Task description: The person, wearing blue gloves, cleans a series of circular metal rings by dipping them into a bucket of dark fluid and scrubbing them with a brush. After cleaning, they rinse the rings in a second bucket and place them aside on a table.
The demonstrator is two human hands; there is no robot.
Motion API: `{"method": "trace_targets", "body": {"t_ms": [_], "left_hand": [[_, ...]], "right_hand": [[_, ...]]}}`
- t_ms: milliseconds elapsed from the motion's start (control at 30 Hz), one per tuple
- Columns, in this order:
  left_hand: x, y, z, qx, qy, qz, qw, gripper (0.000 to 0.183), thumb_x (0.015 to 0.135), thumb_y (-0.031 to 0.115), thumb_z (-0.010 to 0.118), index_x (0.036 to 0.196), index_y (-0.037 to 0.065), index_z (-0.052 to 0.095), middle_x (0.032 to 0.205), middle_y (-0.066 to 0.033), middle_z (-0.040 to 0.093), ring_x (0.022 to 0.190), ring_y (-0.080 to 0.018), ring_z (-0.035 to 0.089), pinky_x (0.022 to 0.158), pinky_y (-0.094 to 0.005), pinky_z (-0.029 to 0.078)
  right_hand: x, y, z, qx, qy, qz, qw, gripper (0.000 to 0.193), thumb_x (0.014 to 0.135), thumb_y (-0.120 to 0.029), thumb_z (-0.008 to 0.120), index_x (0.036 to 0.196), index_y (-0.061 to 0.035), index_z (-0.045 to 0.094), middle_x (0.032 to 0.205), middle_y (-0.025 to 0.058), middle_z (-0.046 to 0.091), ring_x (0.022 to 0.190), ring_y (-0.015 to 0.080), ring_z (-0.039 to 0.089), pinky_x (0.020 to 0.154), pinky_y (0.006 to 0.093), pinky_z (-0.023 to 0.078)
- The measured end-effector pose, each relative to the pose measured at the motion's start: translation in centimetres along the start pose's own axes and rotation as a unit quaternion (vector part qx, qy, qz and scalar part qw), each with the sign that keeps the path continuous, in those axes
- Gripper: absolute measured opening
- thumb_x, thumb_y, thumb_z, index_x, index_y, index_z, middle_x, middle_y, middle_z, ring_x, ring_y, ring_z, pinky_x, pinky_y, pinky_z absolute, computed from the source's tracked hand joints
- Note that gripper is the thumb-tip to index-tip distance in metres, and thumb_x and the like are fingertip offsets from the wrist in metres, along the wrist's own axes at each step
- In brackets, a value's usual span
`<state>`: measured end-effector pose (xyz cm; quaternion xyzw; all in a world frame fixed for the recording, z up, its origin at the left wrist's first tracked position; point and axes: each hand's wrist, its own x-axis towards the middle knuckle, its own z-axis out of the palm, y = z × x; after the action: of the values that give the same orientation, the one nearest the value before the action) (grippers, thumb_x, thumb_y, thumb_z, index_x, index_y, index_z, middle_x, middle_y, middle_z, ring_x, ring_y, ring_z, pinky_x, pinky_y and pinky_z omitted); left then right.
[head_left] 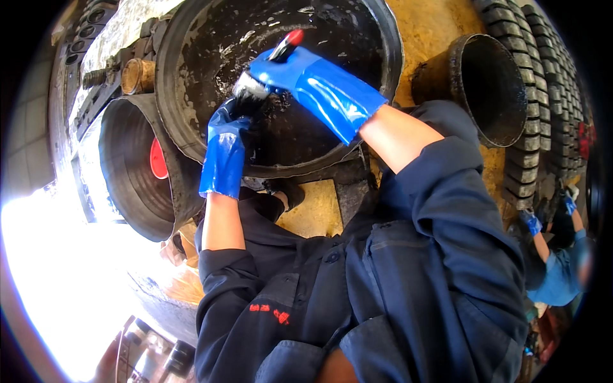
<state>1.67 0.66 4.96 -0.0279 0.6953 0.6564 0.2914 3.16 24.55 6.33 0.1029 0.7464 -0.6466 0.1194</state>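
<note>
Both my hands wear shiny blue rubber gloves and work over a wide round black tub (pixel 172 96) of dark wet liquid. My right hand (pixel 279 69) is closed round a brush (pixel 285 46) with a black, red-tipped handle. The brush's pale, wet head (pixel 250 88) points down-left and reaches my left hand. Lower and to the left, my left hand (pixel 227 121) has its fingers curled at a dark, wet piece (pixel 252 107) just below the brush head. That piece blends into the liquid behind it, so its kind cannot be made out.
Left of the tub lies an open dark drum (pixel 131 163) with a red round thing (pixel 159 158) inside. A rusty can (pixel 137 76) stands beyond it. At right are a dark bucket (pixel 488 89), stacked tyres (pixel 527 96) and a co-worker in blue (pixel 557 271) wearing blue gloves.
</note>
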Motion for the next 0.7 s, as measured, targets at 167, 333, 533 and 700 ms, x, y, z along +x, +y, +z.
{"method": "trace_targets", "body": {"t_ms": [167,333,533,700], "left_hand": [[0.5,-1.2,-1.6,-0.002,0.015,0.076,0.997,0.053,0.088,-0.019,0.065,0.139,-0.006,0.063,0.130,-0.0206,0.073,0.115,-0.0317,0.073,0.106,-0.0448,0.060],[1.8,-1.8,-2.3,-0.145,0.039,0.080,0.985,0.054,0.088,-0.023,0.059,0.139,-0.005,0.062,0.136,-0.0255,0.068,0.124,-0.0393,0.068,0.111,-0.0555,0.058],[3.6,-1.2,-3.3,-0.280,0.045,0.025,0.959,0.059,0.091,-0.022,0.054,0.141,0.008,0.062,0.150,-0.0167,0.062,0.132,-0.0374,0.064,0.108,-0.0587,0.058],[3.9,-3.1,-7.7,-0.328,0.030,0.055,0.943,0.058,0.096,-0.015,0.055,0.147,0.012,0.059,0.156,-0.0105,0.057,0.137,-0.0303,0.063,0.111,-0.0549,0.058]], "right_hand": [[0.1,0.9,-1.0,0.241,0.121,0.152,0.951,0.028,0.094,-0.035,0.078,0.107,-0.0098,0.078,0.088,0.0012,0.073,0.074,0.0106,0.064,0.067,0.0276,0.051],[-1.6,3.5,-0.5,0.339,0.172,0.121,0.917,0.027,0.097,-0.034,0.076,0.104,-0.0081,0.076,0.090,0.0021,0.074,0.076,0.0121,0.067,0.068,0.0285,0.053],[-1.9,4.6,-1.1,0.144,0.068,0.148,0.976,0.034,0.094,-0.041,0.074,0.094,-0.0080,0.078,0.082,0.0011,0.071,0.074,0.0118,0.063,0.068,0.0297,0.048],[-2.3,1.4,0.9,0.046,0.039,0.172,0.983,0.055,0.089,-0.064,0.075,0.092,-0.0097,0.079,0.084,0.0083,0.075,0.074,0.0169,0.065,0.074,0.0364,0.051]]}}
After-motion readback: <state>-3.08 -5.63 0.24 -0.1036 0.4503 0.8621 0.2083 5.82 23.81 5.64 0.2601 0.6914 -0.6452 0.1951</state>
